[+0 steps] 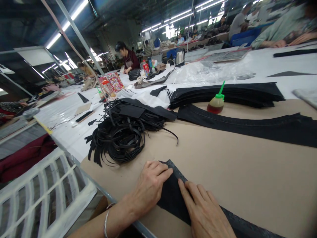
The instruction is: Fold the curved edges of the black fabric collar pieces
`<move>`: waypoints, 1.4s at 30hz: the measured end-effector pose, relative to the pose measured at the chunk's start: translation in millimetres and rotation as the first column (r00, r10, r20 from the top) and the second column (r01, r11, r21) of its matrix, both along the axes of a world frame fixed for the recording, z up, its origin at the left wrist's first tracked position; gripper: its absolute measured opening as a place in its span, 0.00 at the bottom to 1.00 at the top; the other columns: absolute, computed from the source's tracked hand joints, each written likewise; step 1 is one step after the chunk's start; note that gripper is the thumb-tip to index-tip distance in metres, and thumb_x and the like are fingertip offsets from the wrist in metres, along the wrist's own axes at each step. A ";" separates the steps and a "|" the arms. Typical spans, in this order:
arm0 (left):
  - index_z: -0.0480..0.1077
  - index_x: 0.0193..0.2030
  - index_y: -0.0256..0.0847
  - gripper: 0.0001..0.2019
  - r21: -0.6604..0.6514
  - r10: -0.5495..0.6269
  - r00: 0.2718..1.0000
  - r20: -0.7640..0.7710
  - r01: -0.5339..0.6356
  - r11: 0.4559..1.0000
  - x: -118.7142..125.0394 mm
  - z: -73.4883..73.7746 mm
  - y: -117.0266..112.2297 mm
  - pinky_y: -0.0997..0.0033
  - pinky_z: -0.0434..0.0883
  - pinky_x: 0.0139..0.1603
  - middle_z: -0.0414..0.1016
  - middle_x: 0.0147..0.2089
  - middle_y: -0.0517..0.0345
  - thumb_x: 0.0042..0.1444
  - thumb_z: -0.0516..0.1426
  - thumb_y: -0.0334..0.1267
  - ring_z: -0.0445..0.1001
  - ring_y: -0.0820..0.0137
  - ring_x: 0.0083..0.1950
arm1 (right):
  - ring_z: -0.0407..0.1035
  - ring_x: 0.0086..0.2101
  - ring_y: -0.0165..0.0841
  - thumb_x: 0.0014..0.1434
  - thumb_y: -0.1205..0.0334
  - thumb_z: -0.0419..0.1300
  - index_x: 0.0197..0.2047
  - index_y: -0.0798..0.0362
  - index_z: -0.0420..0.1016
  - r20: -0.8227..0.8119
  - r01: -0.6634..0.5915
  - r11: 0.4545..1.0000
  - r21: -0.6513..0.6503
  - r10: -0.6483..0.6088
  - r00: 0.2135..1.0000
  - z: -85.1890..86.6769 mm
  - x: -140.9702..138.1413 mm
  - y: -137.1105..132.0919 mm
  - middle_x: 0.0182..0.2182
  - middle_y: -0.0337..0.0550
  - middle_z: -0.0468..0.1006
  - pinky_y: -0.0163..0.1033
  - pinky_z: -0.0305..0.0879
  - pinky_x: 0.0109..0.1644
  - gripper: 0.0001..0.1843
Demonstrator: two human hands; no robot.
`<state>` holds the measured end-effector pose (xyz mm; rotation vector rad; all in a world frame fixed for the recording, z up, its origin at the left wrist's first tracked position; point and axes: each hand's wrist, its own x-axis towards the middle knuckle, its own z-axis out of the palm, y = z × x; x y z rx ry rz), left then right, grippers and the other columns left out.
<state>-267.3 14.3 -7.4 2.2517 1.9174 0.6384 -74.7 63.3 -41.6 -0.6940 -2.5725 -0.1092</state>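
Note:
A long black leather-like panel lies slantwise across the tan board, and a narrow strip of its rougher, greyish side shows along the far edge. At the panel's upper end, my left hand has its fingers curled and pinches that edge. My right hand rests lower on the same panel, its fingers stretched out along the edge and pressing down. The right thumb is hidden. A heap of black strips and coils lies beyond my left hand.
A green-capped squeeze bottle with reddish liquid stands between a curved black panel and a stack of black panels. Tan board covers the near table. A white slatted frame is at lower left. Other people work farther back.

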 end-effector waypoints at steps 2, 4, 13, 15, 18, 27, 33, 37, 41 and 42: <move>0.67 0.56 0.41 0.18 0.003 -0.018 0.999 -0.027 0.018 1.000 -2.9 -5.6 -2.1 0.59 0.62 0.52 0.73 0.50 0.51 0.65 0.45 0.28 0.67 0.63 0.51 | 0.66 0.33 0.37 0.38 0.75 0.53 0.53 0.63 0.69 -0.005 0.006 1.000 0.003 -0.006 1.000 -0.4 0.0 0.1 0.37 0.47 0.75 0.43 0.67 0.33 0.34; 0.67 0.56 0.41 0.18 -0.006 -0.031 0.998 -0.050 0.030 1.000 -5.2 -9.1 -2.6 0.59 0.62 0.52 0.73 0.51 0.51 0.65 0.45 0.28 0.66 0.62 0.51 | 0.66 0.33 0.37 0.39 0.75 0.53 0.54 0.62 0.69 -0.012 0.013 1.000 0.003 -0.013 1.000 -0.2 -0.1 0.1 0.38 0.47 0.75 0.42 0.67 0.33 0.34; 0.67 0.54 0.38 0.16 -0.077 -0.054 0.984 -0.172 0.042 0.996 -1.1 -3.5 0.6 0.59 0.63 0.50 0.72 0.49 0.50 0.64 0.46 0.28 0.66 0.61 0.49 | 0.65 0.33 0.38 0.39 0.75 0.53 0.53 0.64 0.70 0.020 0.011 1.000 -0.006 -0.011 1.000 1.3 -4.7 -1.0 0.35 0.47 0.75 0.44 0.61 0.33 0.33; 0.70 0.49 0.40 0.14 -0.102 -0.043 0.992 -0.121 0.030 0.994 -2.0 2.9 8.3 0.61 0.63 0.50 0.72 0.47 0.52 0.63 0.48 0.27 0.67 0.63 0.48 | 0.65 0.33 0.38 0.41 0.75 0.53 0.51 0.62 0.71 0.036 0.022 1.000 -0.011 -0.022 0.999 3.8 -6.6 -0.2 0.34 0.46 0.74 0.45 0.59 0.33 0.30; 0.71 0.44 0.41 0.11 -0.100 0.006 0.996 0.083 0.002 0.995 -9.6 12.5 25.1 0.65 0.64 0.52 0.71 0.46 0.55 0.62 0.49 0.26 0.67 0.66 0.49 | 0.65 0.36 0.39 0.48 0.74 0.55 0.47 0.55 0.73 0.018 0.069 0.995 -0.076 -0.068 0.998 9.4 -10.7 2.4 0.38 0.45 0.74 0.46 0.58 0.37 0.21; 0.70 0.48 0.45 0.14 -0.346 -0.251 0.967 0.050 0.252 0.904 -32.8 25.7 69.7 0.61 0.57 0.51 0.72 0.45 0.59 0.55 0.61 0.30 0.66 0.63 0.52 | 0.65 0.43 0.44 0.61 0.64 0.58 0.50 0.54 0.68 0.139 0.343 0.816 -0.466 -0.315 0.939 28.6 -38.2 10.5 0.42 0.49 0.73 0.49 0.56 0.45 0.13; 0.73 0.37 0.43 0.06 -0.423 -0.329 0.943 0.054 0.320 0.848 -34.8 29.2 85.9 0.64 0.55 0.48 0.70 0.40 0.61 0.52 0.63 0.33 0.66 0.64 0.49 | 0.66 0.42 0.45 0.61 0.66 0.58 0.41 0.51 0.70 0.241 0.384 0.680 -0.625 -0.300 0.923 42.3 -49.2 24.2 0.37 0.44 0.75 0.50 0.56 0.45 0.04; 0.75 0.36 0.43 0.04 -0.376 -0.342 0.933 0.113 0.358 0.854 -37.8 25.6 86.6 0.64 0.54 0.50 0.71 0.40 0.62 0.54 0.63 0.30 0.67 0.67 0.49 | 0.66 0.40 0.43 0.60 0.69 0.57 0.36 0.51 0.70 0.170 0.335 0.679 -0.654 -0.299 0.939 36.1 -46.2 25.9 0.34 0.43 0.74 0.47 0.57 0.43 0.04; 0.76 0.35 0.44 0.04 -0.282 -0.371 0.922 0.111 0.387 0.878 -44.1 18.2 81.7 0.63 0.51 0.54 0.73 0.40 0.63 0.56 0.62 0.31 0.68 0.69 0.48 | 0.64 0.38 0.39 0.61 0.73 0.54 0.37 0.52 0.70 -0.020 0.198 0.728 -0.656 -0.279 0.960 18.6 -42.0 18.6 0.35 0.43 0.71 0.45 0.60 0.43 0.07; 0.77 0.35 0.45 0.04 -0.249 -0.387 0.917 0.097 0.398 0.883 -46.1 16.1 80.2 0.62 0.51 0.54 0.74 0.41 0.63 0.57 0.62 0.32 0.68 0.69 0.48 | 0.64 0.38 0.38 0.61 0.74 0.53 0.37 0.53 0.70 -0.065 0.166 0.753 -0.637 -0.267 0.962 13.6 -41.0 16.6 0.35 0.44 0.70 0.44 0.61 0.43 0.08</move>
